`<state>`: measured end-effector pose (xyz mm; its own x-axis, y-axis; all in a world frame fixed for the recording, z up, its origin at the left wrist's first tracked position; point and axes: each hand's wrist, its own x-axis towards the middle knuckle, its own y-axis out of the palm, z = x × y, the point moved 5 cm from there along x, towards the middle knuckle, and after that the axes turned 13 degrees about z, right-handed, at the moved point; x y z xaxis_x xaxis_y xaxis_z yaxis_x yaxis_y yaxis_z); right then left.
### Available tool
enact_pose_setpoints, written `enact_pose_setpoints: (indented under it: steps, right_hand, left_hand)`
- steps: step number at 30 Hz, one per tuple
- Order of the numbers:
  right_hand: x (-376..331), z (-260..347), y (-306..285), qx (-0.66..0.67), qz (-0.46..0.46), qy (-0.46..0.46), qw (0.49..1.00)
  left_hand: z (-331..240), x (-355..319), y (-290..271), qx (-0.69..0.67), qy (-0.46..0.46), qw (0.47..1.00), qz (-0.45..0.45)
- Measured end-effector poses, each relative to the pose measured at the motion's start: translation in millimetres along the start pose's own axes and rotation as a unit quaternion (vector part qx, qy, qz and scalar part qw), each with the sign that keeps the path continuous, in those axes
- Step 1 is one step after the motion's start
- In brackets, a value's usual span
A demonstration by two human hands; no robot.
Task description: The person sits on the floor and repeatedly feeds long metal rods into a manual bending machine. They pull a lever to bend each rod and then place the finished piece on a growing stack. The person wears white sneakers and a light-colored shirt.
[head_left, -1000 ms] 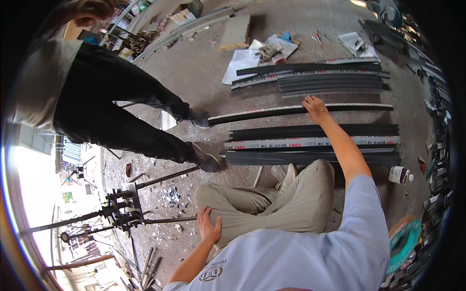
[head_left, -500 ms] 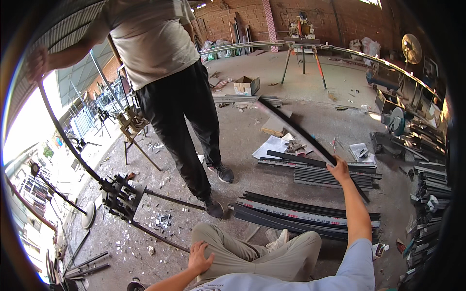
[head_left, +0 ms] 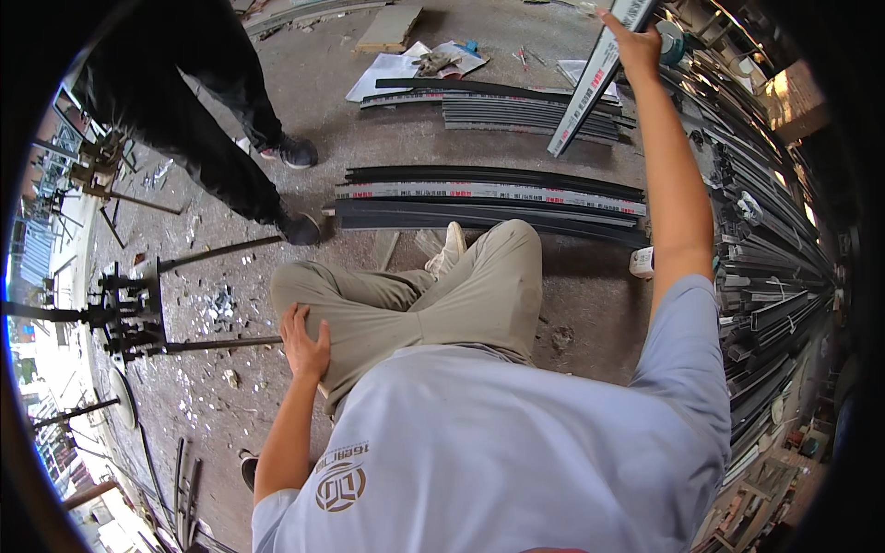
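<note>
My right hand (head_left: 636, 48) is raised at the top right, its fingers closed around a long metal profile (head_left: 592, 88) covered with white printed film. The bar slants, its lower end over the far stack of dark profiles (head_left: 516, 112) and its upper end beyond the picture's edge. My left hand (head_left: 304, 343) rests on my left thigh, fingers loosely spread, holding nothing. Between my crossed legs and the far stack lies a nearer stack of profiles (head_left: 489, 214), mostly black, one with white printed film.
A person in dark trousers (head_left: 217, 120) stands at the upper left, close to a black clamping machine (head_left: 124, 311) with long bars. Paper sheets (head_left: 380, 74) and work gloves (head_left: 438, 63) lie beyond the far stack. Piled profiles (head_left: 765, 276) fill the right side.
The view has tipped downward. My right hand has swung the profile round, so its printed white face shows and it slants the other way. My left hand stays on my thigh.
</note>
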<state>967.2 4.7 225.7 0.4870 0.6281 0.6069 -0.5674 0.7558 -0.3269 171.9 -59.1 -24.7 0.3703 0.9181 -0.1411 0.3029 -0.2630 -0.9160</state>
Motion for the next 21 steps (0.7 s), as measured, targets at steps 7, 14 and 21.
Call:
enact_pose_setpoints:
  steps: [7, 14, 21]
  right_hand:
    - [-6.6, 11.9, -6.3, 0.146, -0.067, 0.009, 0.987]
    - [-12.8, 24.8, 5.3, 0.166, -0.075, 0.003, 0.983]
    - [-23.3, 31.1, 27.4, 0.166, -0.034, -0.017, 0.985]
  left_hand:
    - [2.2, 1.3, -0.8, -0.016, -0.007, 1.000, 0.004]
    - [1.8, 0.3, -2.3, -0.014, -0.015, 1.000, 0.005]
    - [-1.3, 1.0, -5.5, -0.021, -0.028, 0.999, 0.014]
